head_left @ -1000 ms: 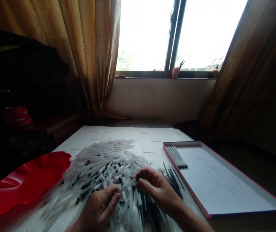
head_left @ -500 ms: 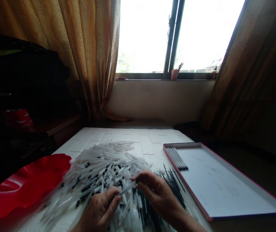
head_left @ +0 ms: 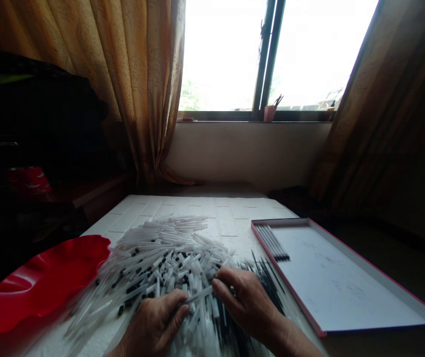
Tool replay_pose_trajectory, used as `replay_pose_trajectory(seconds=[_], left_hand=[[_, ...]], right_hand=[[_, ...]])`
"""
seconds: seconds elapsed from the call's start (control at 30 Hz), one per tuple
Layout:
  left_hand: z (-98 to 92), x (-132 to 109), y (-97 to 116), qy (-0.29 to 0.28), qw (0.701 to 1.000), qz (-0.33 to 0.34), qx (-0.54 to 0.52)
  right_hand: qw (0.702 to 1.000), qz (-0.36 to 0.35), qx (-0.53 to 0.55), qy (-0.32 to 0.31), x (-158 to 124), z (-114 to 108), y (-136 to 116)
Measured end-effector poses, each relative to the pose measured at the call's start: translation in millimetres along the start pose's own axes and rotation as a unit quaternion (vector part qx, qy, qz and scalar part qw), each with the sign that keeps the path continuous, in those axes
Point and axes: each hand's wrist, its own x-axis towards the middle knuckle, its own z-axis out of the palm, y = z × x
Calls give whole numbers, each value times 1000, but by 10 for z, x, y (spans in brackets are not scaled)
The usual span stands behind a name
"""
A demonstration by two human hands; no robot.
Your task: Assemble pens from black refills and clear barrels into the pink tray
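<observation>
A clear plastic tube pinched between left hand and right hand, just above a heap of black-tipped tubes.
Fingers of both hands close on its ends; thin black rods lie beside the heap, between it and a pink-rimmed tray, with a wavy red dish on the other side.

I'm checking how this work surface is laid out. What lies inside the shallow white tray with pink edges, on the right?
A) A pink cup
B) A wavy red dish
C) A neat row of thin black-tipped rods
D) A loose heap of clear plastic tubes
C: a neat row of thin black-tipped rods lies side by side in the far left corner of the shallow white tray with pink edges.
</observation>
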Motion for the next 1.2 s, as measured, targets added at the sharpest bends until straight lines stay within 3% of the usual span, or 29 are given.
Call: replay_pose_trajectory(seconds=[0.13,0.37,0.63,0.97,1.2], left_hand=[[-13,18,32,5,999,28,24],[-17,12,49,-9,1000,16,20],[-22,5,8,0,1000,2,4],[15,-8,-26,-2,1000,11,29],[25,7,-15,8,998,46,51]], right_hand=[[1000,19,-21,-13,-6,39,20],[990,99,77,-68,-22,95,88],[991,20,129,-25,-32,-71,-16],[999,-38,-13,12,-42,32,84],[998,-12,-46,32,-53,163,124]])
